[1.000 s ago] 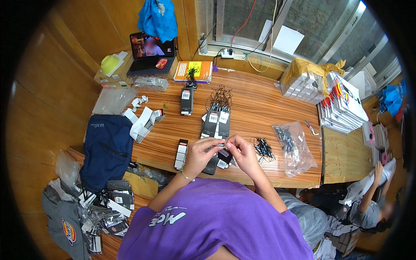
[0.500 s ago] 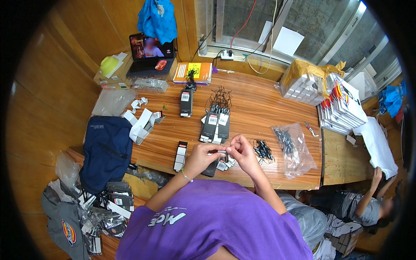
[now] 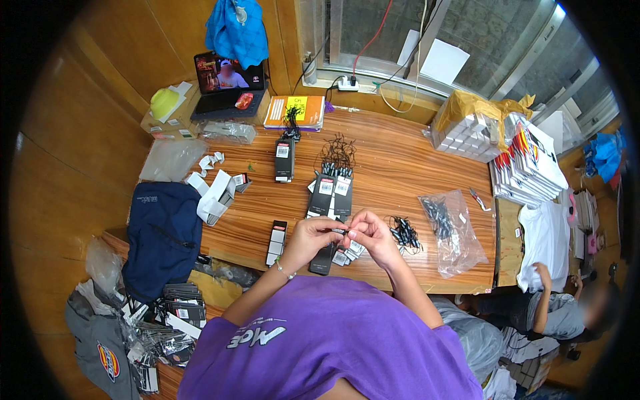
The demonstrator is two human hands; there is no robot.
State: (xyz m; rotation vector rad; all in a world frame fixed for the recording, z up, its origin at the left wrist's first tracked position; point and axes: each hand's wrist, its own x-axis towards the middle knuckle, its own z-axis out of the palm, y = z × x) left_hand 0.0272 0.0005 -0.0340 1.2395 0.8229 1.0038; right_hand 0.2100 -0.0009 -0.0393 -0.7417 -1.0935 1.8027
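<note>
My left hand [image 3: 310, 241] and my right hand [image 3: 373, 238] meet in front of my chest, fingertips pinched together on a small dark piece [image 3: 344, 232], too small to make out clearly. Black hang tags [image 3: 321, 262] and some white ones lie under my hands. Just beyond is a pile of black hang tags with white labels [image 3: 325, 189], its black strings [image 3: 339, 152] fanned out at the far end. To the right rests a tangle of loose black tag strings [image 3: 404, 235]. A narrow stack of tags [image 3: 277, 243] lies left of my left hand.
Another strung tag stack [image 3: 284, 160] lies farther back. A clear plastic bag [image 3: 461, 241] of strings and a pair of snips [image 3: 479, 199] are at the right. A navy bag [image 3: 163, 233] hangs over the left edge. Another person [image 3: 560, 313] works with white cloth at far right.
My hands stay close together with fingertips still pinched, shifting only slightly. At far right, the other person has lowered the white cloth toward the table and moved their hands nearer.
</note>
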